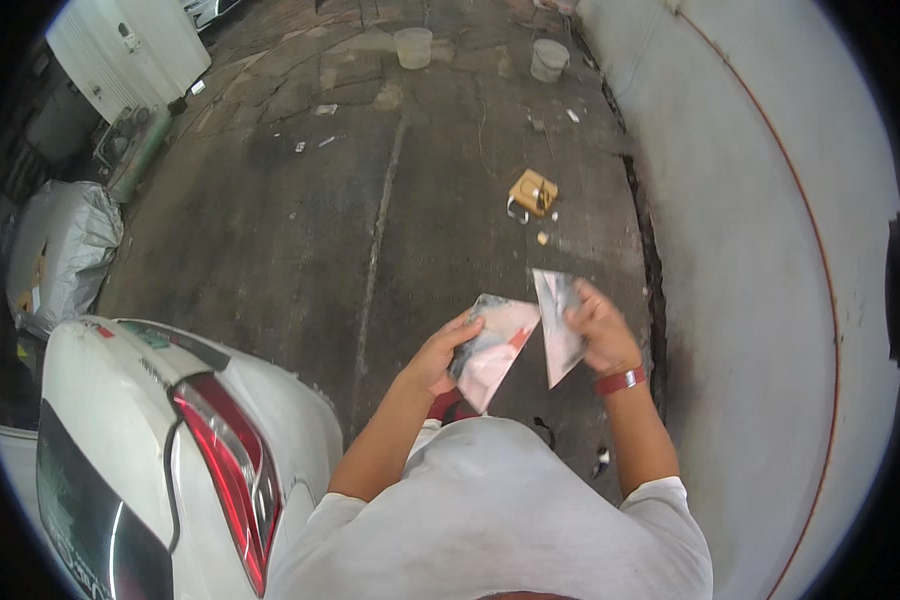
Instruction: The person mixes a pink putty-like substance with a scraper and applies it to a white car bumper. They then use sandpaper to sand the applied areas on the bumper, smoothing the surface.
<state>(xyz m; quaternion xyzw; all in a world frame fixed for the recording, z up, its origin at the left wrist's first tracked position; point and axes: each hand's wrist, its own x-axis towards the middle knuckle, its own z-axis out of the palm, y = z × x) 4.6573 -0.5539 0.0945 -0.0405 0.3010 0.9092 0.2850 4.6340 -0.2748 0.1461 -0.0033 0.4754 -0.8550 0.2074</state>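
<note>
My left hand (pixel 438 350) is closed on the edge of a flat grey putty plate (pixel 490 365). Pink paste covers much of its face, and a small red streak (pixel 519 341) shows near its right edge. Beside it, my right hand (pixel 602 325) grips a thin, pointed putty spreader (pixel 558 335), which also carries a pale pink film and is slightly blurred. The two pieces are held up in front of my chest with their edges close together; whether they touch, I cannot tell. A red band sits on my right wrist.
A white car (pixel 300 420) with a red tail light (pixel 232 465) stands close on my left. On my right runs a pale wall (pixel 760 300). A tan box-shaped object (pixel 534 192) lies on the floor ahead, and two whitish buckets (pixel 413 48) stand farther off.
</note>
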